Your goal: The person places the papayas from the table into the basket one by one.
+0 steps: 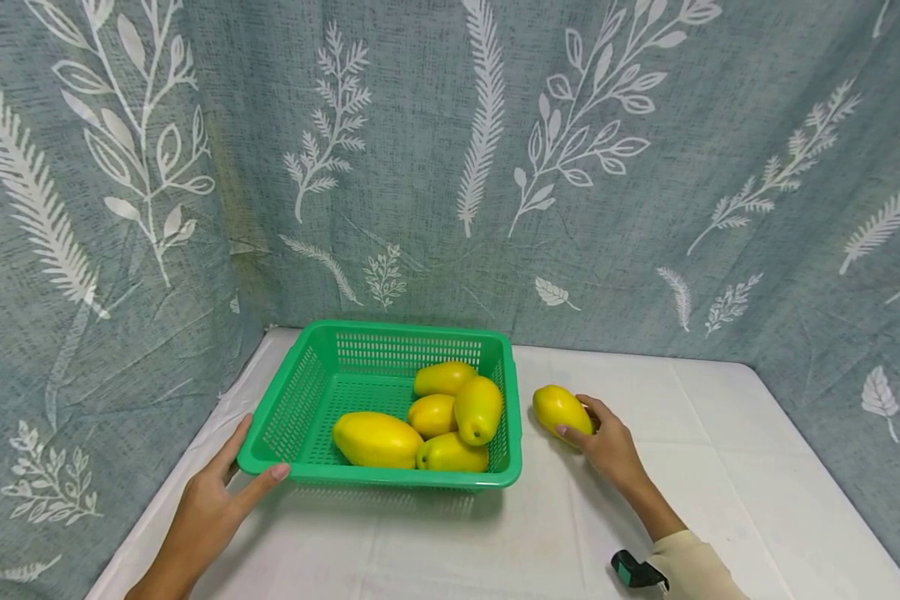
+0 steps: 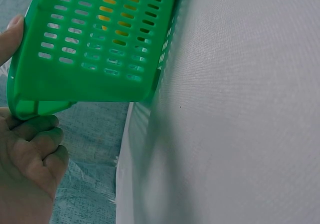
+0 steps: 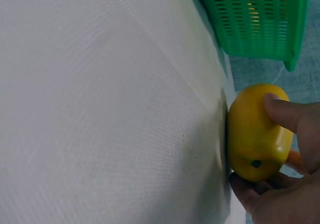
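Note:
My left hand (image 1: 212, 504) grips the green plastic basket (image 1: 378, 476) at its front left corner, thumb on the front rim and fingers at the left side. In the left wrist view, curled fingers (image 2: 47, 139) sit at the rim's underside. To the right of the basket, my right hand (image 1: 609, 447) holds a yellow papaya (image 1: 558, 407) between thumb and fingers. The right wrist view shows this papaya's dark stem spot and its lower side close against the white cloth. Several more yellow papayas (image 1: 378, 440) lie inside, mostly in the basket's right half.
White cloth (image 1: 705, 442) covers the table. Blue-grey curtains (image 1: 420, 167) with white leaf prints hang behind it and along both sides. A small black device (image 1: 636, 572) is by the right sleeve (image 1: 690, 567).

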`<state>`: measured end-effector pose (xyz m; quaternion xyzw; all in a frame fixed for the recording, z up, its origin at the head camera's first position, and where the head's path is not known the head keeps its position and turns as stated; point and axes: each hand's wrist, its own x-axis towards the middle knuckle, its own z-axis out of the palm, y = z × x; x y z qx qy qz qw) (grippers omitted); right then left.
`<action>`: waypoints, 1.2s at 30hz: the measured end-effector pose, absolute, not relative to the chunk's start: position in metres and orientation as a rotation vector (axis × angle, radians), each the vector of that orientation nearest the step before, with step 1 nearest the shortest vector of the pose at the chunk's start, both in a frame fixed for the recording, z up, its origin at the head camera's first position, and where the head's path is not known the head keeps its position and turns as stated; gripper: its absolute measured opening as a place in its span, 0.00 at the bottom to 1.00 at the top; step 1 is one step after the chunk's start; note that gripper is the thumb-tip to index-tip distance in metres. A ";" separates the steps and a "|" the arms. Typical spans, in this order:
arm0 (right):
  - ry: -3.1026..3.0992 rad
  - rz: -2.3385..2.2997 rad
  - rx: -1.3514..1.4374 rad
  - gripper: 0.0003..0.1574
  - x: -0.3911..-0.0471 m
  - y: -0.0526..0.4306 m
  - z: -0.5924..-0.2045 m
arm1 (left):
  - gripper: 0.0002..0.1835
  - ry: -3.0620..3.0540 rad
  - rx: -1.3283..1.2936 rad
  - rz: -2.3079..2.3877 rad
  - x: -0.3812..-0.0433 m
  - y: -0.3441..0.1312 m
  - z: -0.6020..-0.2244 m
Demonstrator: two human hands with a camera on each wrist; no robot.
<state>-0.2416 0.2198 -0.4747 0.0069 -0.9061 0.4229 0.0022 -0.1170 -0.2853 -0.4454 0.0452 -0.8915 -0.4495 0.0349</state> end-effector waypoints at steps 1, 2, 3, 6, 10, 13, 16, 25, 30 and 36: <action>-2.843 1.326 0.020 0.44 -0.241 0.220 -0.474 | 0.51 -2.744 0.141 -1.373 -0.117 -0.285 -0.445; -2.844 1.323 0.020 0.44 -0.241 0.221 -0.474 | 0.51 -2.744 0.141 -1.375 -0.117 -0.285 -0.445; -2.845 1.321 0.020 0.44 -0.240 0.221 -0.474 | 0.51 -2.743 0.142 -1.378 -0.117 -0.285 -0.446; -2.842 1.320 0.024 0.44 -0.239 0.221 -0.471 | 0.52 -2.747 0.151 -1.400 -0.117 -0.285 -0.446; -2.832 1.331 0.036 0.45 -0.238 0.221 -0.468 | 0.52 -2.747 0.159 -1.429 -0.117 -0.285 -0.446; -2.818 1.341 0.040 0.45 -0.238 0.221 -0.465 | 0.52 -2.744 0.158 -1.434 -0.117 -0.286 -0.446; -2.809 1.351 0.048 0.46 -0.238 0.221 -0.462 | 0.52 -2.741 0.157 -1.437 -0.117 -0.285 -0.445; -2.762 1.378 0.092 0.47 -0.235 0.218 -0.450 | 0.53 -2.736 0.159 -1.435 -0.117 -0.284 -0.444; -2.727 1.409 0.091 0.46 -0.233 0.214 -0.443 | 0.52 -2.733 0.150 -1.431 -0.116 -0.284 -0.444; -2.706 1.437 0.084 0.46 -0.230 0.209 -0.438 | 0.52 -2.736 0.142 -1.412 -0.117 -0.284 -0.444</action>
